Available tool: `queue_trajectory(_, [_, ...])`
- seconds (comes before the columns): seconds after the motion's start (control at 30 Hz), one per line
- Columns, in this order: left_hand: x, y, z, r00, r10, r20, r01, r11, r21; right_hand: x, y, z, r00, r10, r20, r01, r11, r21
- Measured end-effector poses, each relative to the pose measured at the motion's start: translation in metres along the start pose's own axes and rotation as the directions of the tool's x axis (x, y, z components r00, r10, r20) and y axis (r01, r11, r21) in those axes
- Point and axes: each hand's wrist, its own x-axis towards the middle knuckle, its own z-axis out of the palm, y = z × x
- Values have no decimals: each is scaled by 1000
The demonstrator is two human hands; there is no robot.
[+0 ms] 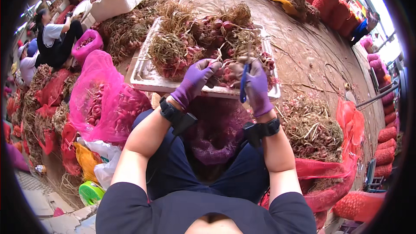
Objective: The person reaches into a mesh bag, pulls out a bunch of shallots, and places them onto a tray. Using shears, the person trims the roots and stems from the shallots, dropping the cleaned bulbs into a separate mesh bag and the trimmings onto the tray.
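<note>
Both hands wear purple gloves with dark, soiled fingers. My left hand (200,78) is closed in a pinch over the near edge of a white foam tray (139,71), with a pale dry stalk (219,54) at its fingertips. Beside it, my right hand (256,82) grips a blue-handled tool (244,84); its working end is hard to make out against the heap. The tray bears bunches of reddish shallots (219,27) with dry, tangled stalks. Below the tray, between my knees, hangs a purple mesh bag (212,149).
A pink mesh bag of shallots (97,99) stands at my left, near a white plastic bag (106,160). At right lies a pile of dried bunches (310,125) by red netting (329,171). Two people sit at far left; another person (366,28) is at far right near red sacks (325,6).
</note>
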Motion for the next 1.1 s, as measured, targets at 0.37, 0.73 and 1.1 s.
queue_trajectory(0.37, [-9, 2, -27, 950, -257, 180, 297, 919, -258, -11, -23, 9, 940, -340, -25, 340, 938, 59])
queue_trajectory(0.73, [-10, 25, -41, 978, -182, 97, 203, 938, -280, -9, 13, 7, 943, -10, 332, 276, 578, -768])
queue_trajectory(1.1, [-8, -1, -1, 923, 235, 304, -111, 921, -374, -13, 13, 31, 963, 173, 204, -221, 944, 245])
